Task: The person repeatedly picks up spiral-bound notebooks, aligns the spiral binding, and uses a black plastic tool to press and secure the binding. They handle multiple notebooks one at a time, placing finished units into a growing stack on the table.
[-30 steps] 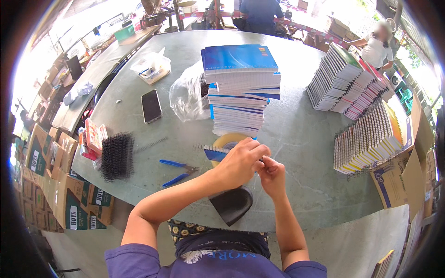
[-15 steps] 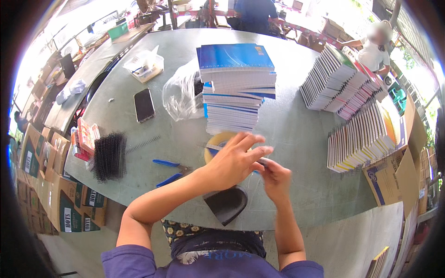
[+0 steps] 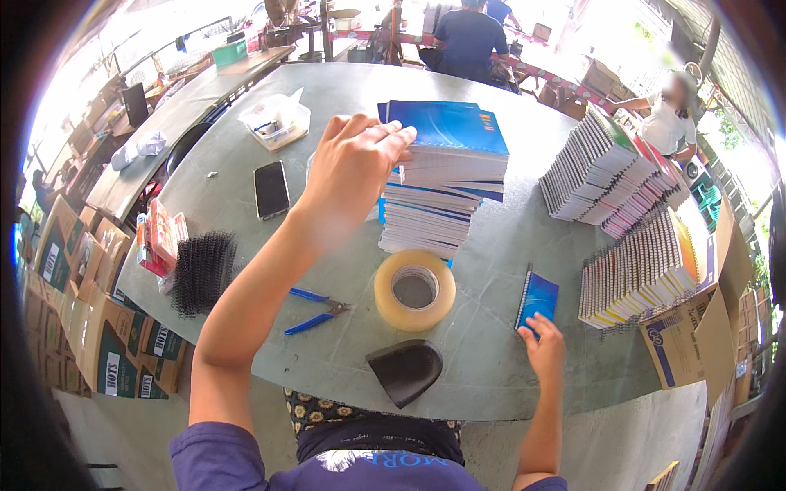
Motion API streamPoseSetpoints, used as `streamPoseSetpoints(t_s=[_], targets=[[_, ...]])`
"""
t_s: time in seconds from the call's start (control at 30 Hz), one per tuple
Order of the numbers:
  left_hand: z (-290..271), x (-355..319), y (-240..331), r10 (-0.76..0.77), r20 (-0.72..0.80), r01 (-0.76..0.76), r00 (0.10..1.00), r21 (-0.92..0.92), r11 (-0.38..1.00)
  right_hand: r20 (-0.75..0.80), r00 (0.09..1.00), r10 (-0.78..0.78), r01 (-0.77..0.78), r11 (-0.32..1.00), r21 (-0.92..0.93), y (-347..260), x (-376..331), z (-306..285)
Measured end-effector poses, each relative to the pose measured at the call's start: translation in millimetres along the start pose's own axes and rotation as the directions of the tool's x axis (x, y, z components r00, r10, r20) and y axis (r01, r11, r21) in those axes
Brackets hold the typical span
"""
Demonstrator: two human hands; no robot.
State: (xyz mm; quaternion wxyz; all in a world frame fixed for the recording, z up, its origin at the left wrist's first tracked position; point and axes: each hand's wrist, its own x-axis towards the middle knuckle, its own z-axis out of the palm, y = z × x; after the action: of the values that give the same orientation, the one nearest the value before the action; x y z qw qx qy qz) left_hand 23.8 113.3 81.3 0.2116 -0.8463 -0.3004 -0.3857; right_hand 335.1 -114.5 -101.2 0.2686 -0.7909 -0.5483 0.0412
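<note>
Tape roll (image 3: 414, 290) & pliers (image 3: 315, 311) block centre; table (image 3: 491, 360) free btwn.

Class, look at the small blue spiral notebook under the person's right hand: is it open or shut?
Shut: the small blue spiral notebook lies flat on the table, blue cover up, no pages showing.

Surface: grey-green round table (image 3: 508, 245) | centre: tall stack of blue notebooks (image 3: 442, 176) | just in front of stack: tape roll (image 3: 415, 290), black curved piece (image 3: 405, 370) | left of stack: phone (image 3: 271, 189), blue-handled pliers (image 3: 315, 310), black spiral coils (image 3: 201, 272) | right of stack: small blue notebook (image 3: 538, 299), fanned spiral-bound booklets (image 3: 610, 176)
</note>
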Motion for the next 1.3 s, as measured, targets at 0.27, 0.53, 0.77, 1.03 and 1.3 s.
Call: streamPoseSetpoints(t_s=[0.27,0.53,0.77,1.03,1.3], targets=[[-48.3,-41.5,54.7,0.134,0.001,-0.130,0.991,-0.229,0.965,-0.530,0.548,-0.647,0.623,0.739,-0.257,-189.8,20.7,-77.9],[22.3,-157.7,11.3,-0.238,0.483,0.516,0.843,-0.598,0.614,-0.086,0.848,-0.522,0.529,0.841,0.114,-183.4,52.2,36.6],[39.3,-248.6,-93.7,-0.510,0.485,0.440,0.710,0.260,0.859,-0.275,0.714,-0.644,0.664,0.748,-0.025,-205.4,71.7,42.7],[16.6,-194.4,-87.6,-0.404,0.053,0.405,0.913,-0.012,0.914,-0.168,0.755,-0.634,0.654,0.747,0.119,-204.0,67.5,43.7],[9.1,-151.8,36.7,-0.158,0.609,0.457,0.777,-0.373,0.807,0.111,0.870,-0.480,0.448,0.865,0.225,-204.2,64.6,40.8]])
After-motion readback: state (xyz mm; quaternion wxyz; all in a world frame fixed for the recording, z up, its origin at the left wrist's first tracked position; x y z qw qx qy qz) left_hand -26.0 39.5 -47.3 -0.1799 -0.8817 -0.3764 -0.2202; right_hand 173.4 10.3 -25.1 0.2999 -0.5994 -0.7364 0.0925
